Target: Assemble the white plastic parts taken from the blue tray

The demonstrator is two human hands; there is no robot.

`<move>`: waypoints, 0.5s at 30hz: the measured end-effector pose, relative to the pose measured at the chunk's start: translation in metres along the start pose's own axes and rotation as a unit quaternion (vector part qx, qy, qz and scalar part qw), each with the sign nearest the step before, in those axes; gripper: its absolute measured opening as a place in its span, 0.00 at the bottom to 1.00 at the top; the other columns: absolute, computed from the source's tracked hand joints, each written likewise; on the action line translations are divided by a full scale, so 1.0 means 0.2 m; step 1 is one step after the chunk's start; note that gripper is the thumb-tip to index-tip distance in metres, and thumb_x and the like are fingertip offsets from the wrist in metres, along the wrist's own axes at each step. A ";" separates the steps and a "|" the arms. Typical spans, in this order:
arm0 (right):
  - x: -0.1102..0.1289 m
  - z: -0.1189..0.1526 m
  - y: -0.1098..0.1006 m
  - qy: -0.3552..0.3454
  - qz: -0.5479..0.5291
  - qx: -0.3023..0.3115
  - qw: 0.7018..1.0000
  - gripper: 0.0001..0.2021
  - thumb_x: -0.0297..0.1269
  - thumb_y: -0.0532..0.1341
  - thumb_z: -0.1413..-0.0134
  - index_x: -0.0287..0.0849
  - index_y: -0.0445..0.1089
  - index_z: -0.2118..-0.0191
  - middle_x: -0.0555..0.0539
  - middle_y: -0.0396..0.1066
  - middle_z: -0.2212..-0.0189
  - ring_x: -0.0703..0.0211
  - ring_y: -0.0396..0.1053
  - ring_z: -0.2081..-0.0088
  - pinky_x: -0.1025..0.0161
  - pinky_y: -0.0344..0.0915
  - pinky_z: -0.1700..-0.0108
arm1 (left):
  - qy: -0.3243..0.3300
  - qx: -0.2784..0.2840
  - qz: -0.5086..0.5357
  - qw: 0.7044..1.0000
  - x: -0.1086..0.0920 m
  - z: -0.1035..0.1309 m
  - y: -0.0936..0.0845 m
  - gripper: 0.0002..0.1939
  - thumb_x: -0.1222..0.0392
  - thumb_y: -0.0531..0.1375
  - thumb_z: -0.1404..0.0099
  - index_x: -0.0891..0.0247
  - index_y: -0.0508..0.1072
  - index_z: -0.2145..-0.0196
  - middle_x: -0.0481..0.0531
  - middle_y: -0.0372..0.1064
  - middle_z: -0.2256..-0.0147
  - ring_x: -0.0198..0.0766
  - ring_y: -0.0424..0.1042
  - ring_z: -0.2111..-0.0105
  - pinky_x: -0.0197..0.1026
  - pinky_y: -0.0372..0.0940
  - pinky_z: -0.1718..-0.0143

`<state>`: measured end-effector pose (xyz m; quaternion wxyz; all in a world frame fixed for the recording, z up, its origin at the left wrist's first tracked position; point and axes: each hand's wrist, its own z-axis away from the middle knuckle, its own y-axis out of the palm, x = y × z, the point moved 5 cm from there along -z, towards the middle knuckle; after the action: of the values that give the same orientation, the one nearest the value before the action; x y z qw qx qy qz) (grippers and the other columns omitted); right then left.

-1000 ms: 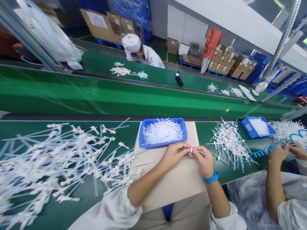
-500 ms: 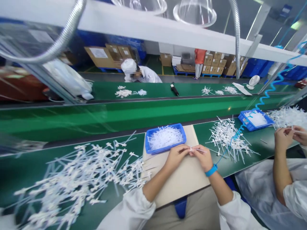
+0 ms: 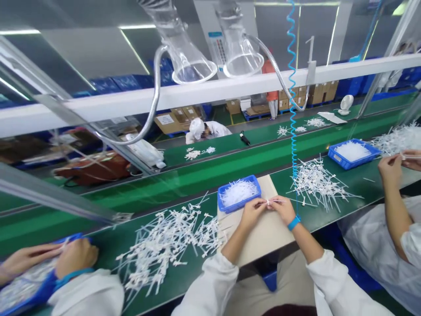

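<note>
My left hand (image 3: 251,212) and my right hand (image 3: 282,208) meet over a beige board (image 3: 266,232), and together they pinch a small white plastic piece (image 3: 271,202) with a thin tube sticking out to the right. A blue wrist strap (image 3: 294,222) circles my right wrist, with a coiled blue cord (image 3: 291,66) rising from it. Just beyond my hands stands a blue tray (image 3: 239,193) full of thin white tubes. White T-shaped parts lie heaped on the green bench to my left (image 3: 171,241) and to my right (image 3: 317,182).
A co-worker's hands (image 3: 393,169) work at the right near a second blue tray (image 3: 352,152). Another person's hands (image 3: 55,259) are at the lower left. A green conveyor (image 3: 197,173) runs behind, with a capped worker (image 3: 205,130) beyond. Clear funnel hoods (image 3: 192,66) hang overhead.
The view has tilted upward and pulled back, bringing the overhead hoods and the left neighbour's hands into sight. My hands stay together on the same white piece.
</note>
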<state>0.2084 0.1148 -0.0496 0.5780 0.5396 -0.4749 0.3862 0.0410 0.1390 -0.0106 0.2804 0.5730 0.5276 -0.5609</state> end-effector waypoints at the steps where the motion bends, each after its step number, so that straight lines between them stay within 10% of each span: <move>1: 0.00 0.00 0.00 0.000 0.003 0.001 1.000 0.22 0.56 0.79 0.59 0.41 0.81 0.68 0.43 0.83 0.70 0.48 0.82 0.66 0.50 0.81 0.55 | 0.002 0.001 -0.002 1.000 0.00 0.00 0.00 0.12 0.52 0.69 0.34 0.64 0.86 0.63 0.57 0.84 0.63 0.47 0.81 0.60 0.45 0.74 0.54; 10: 0.04 0.00 -0.01 -0.045 0.054 0.011 0.997 0.25 0.62 0.76 0.57 0.42 0.80 0.69 0.42 0.83 0.70 0.47 0.82 0.66 0.49 0.81 0.57 | 0.026 -0.030 -0.034 0.999 0.00 0.00 0.04 0.14 0.50 0.69 0.32 0.65 0.85 0.63 0.59 0.84 0.63 0.46 0.81 0.61 0.45 0.75 0.54; 15: 0.10 0.04 -0.08 -0.084 0.084 -0.001 0.993 0.27 0.66 0.70 0.49 0.43 0.78 0.62 0.41 0.82 0.69 0.45 0.81 0.66 0.53 0.79 0.67 | 0.043 -0.050 -0.047 0.997 0.00 0.05 0.06 0.22 0.51 0.68 0.31 0.65 0.79 0.43 0.66 0.79 0.45 0.49 0.81 0.51 0.51 0.76 0.48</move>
<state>0.2285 0.1043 -0.0342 0.5028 0.5275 -0.5656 0.3861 0.0477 0.1259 -0.0168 0.2592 0.5564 0.5929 -0.5212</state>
